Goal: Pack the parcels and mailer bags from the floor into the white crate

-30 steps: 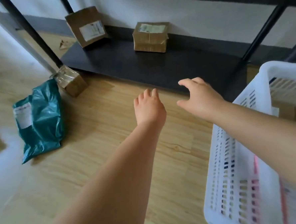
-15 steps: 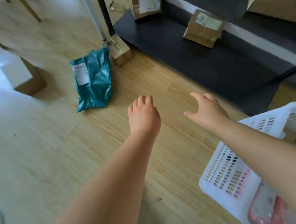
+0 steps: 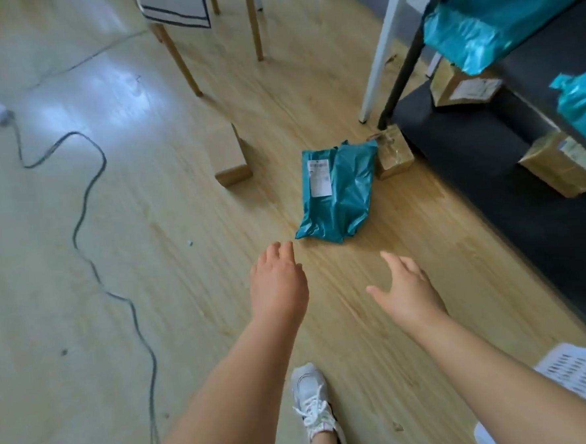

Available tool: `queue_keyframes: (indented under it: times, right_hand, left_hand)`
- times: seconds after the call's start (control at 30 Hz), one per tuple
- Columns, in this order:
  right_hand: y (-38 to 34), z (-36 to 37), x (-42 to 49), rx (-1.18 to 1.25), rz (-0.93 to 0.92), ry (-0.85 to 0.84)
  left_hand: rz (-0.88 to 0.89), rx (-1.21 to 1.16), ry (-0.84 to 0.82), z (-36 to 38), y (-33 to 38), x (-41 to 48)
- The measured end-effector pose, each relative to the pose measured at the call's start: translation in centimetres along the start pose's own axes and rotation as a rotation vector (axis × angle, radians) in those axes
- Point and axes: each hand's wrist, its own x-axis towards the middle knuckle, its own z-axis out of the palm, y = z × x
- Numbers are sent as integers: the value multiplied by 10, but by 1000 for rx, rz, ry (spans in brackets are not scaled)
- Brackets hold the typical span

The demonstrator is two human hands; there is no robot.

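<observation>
A teal mailer bag (image 3: 337,191) with a white label lies on the wooden floor ahead of me. A small taped cardboard parcel (image 3: 392,155) sits just behind it by the shelf's leg. Another cardboard box (image 3: 231,158) lies on the floor to the left. My left hand (image 3: 276,284) and my right hand (image 3: 407,288) reach forward, both empty with relaxed fingers, a short way short of the teal bag. Only a corner of the white crate (image 3: 584,380) shows at the lower right.
A low black shelf (image 3: 487,162) on the right carries cardboard parcels (image 3: 562,167) and, higher up, teal bags (image 3: 498,13). A black cable (image 3: 88,213) snakes across the floor at left. Wooden chair legs (image 3: 179,60) stand at the back. My white shoe (image 3: 313,400) is below.
The view has swung left and back: the teal bag now lies straight ahead of both hands, and the crate has slipped to the lower right corner. Both hands stay empty.
</observation>
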Motion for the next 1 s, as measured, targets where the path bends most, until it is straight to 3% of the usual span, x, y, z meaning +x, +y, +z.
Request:
queue_keyframes:
  times: [0.23, 0.47, 0.7, 1.0]
  right_hand:
    - [-85, -8, 40, 24, 0, -43]
    - [-174, -6, 106, 66, 41, -108]
    - [-272, 2, 217, 48, 9, -150]
    - [-345, 91, 366, 290, 92, -146]
  left_hand:
    - [-128, -120, 22, -58, -50, 50]
    - [-163, -153, -76, -86, -96, 125]
    - [-286, -372, -100, -109, -132, 255]
    - [-340, -451, -248, -39, -211, 410]
